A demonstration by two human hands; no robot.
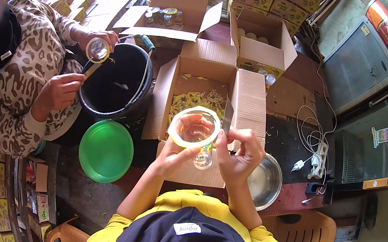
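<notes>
My left hand [170, 157] is wrapped round a clear jar [197, 133] with a yellow rim, its wide mouth facing up toward me. Close beside that rim, my right hand [242, 156] grips a knife [227, 115], its blade pointing up and away from me. Whether the blade touches the rim I cannot tell. Below the jar shows another clear, rounded shape [203, 160]; I cannot make out whether it is a separate jar. Both hands are above the near side of an open cardboard box [250, 102], where yellow and pale trimmings [202, 99] lie.
At left, a person [30, 76] holds a similar jar [97, 50] and a knife [92, 70] over a black bucket [140, 96]. A green basin [105, 151] and metal bowl [266, 183] flank me. Behind are boxes of jars [168, 18]; at right, a white cable [308, 123] and glass-fronted cabinet [383, 139].
</notes>
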